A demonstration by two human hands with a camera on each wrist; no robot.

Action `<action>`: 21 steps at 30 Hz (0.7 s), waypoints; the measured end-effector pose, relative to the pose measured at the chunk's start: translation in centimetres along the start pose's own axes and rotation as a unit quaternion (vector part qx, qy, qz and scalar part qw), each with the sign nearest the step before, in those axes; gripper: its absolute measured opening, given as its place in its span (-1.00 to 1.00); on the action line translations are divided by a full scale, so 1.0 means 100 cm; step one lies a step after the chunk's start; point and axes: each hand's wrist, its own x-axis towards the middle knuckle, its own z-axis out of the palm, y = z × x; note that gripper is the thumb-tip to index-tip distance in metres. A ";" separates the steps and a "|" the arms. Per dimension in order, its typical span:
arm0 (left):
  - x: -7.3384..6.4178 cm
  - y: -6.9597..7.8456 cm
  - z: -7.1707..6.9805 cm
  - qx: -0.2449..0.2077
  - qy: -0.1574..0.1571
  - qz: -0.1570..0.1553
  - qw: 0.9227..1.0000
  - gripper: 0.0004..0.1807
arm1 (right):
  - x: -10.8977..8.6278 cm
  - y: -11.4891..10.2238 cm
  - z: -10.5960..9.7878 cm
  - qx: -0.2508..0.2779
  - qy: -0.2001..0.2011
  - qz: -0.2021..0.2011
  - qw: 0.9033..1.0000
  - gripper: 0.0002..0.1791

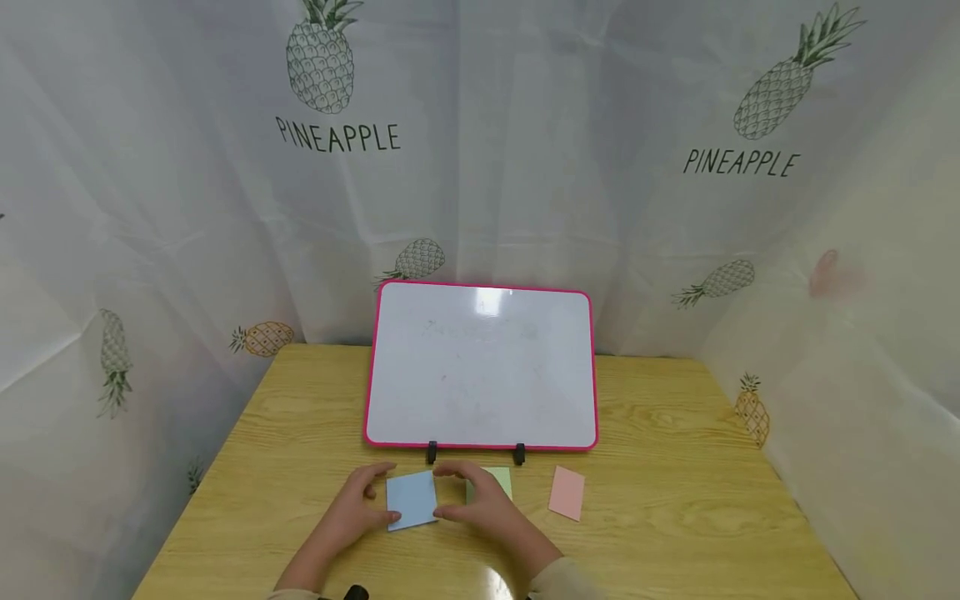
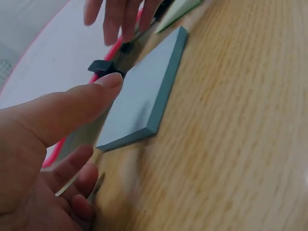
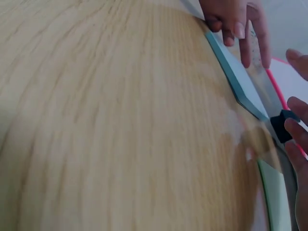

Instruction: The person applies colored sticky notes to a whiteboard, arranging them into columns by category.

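A square pad of light blue sticky notes lies flat on the wooden table, between the two hands. My left hand is at its left side, thumb tip over the near left corner; whether the thumb touches cannot be told. In the left wrist view the other fingers of that hand stay off the pad, loosely bent. My right hand hovers by the pad's right edge with thumb and fingers spread apart, holding nothing. Beneath it, a green pad is partly hidden.
A pink pad lies to the right of the green one. Behind them a whiteboard with a pink frame leans on a stand with black feet. Pineapple-print curtains surround the wooden table.
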 end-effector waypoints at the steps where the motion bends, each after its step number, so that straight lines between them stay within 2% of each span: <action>1: 0.000 -0.001 0.001 -0.002 0.000 0.003 1.000 -0.15 | 0.001 0.000 0.003 0.001 -0.004 0.001 1.000 -0.43; 7: -0.002 -0.007 0.010 0.045 0.000 0.044 0.998 -0.14 | 0.004 0.002 0.015 -0.008 -0.035 -0.012 0.999 -0.48; 11: -0.002 -0.010 0.014 0.077 0.001 0.056 0.995 -0.17 | 0.002 0.005 0.018 0.002 -0.044 -0.011 0.999 -0.44; 14: -0.002 -0.011 0.014 0.082 -0.003 0.054 0.995 -0.19 | 0.001 0.006 0.021 -0.011 -0.036 -0.016 0.999 -0.40; 21: -0.003 -0.014 0.010 0.077 -0.013 0.062 0.995 -0.22 | 0.000 0.004 0.025 -0.085 -0.004 -0.058 0.995 -0.36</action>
